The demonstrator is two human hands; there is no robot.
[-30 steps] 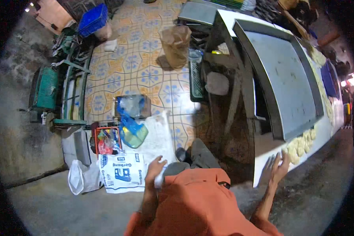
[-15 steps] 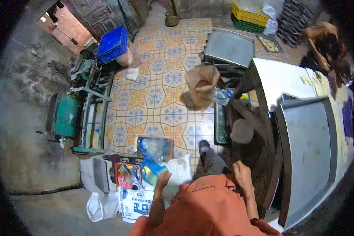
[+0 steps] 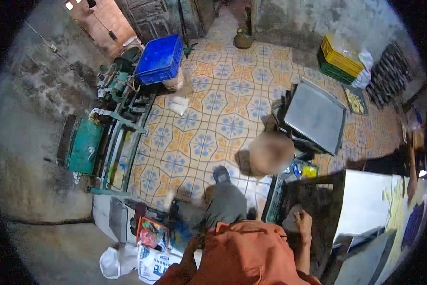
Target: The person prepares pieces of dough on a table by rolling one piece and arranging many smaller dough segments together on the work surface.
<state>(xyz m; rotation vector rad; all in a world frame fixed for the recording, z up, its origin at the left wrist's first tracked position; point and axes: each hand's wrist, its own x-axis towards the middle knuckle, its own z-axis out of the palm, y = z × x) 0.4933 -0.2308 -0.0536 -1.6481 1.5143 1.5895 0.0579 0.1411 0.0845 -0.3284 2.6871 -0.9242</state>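
My right hand (image 3: 303,223) hangs at my side with its fingers curled and nothing visible in them. Close by it is a round grey top (image 3: 289,219), partly hidden, under the edge of the work table (image 3: 361,205). My left hand (image 3: 191,245) is low by my left hip, dark and smeared, so its fingers do not show clearly. Near it lie a printed white sack (image 3: 151,263) and an orange-framed basket (image 3: 152,233) with colourful packets. My leg (image 3: 226,202) is stretched forward on the patterned tile floor.
A blurred brown bag (image 3: 272,153) stands ahead, beside a stack of metal trays (image 3: 315,116). Green machinery (image 3: 86,145) and a blue crate (image 3: 160,59) line the left. Yellow and green crates (image 3: 340,59) stand at the back right. Another person's arm (image 3: 412,168) reaches over dough on the table.
My body has moved forward and the view has swung left. The bag and trays appear closer, while the table has slid toward the lower right. My left hand has dropped closer to my hip.
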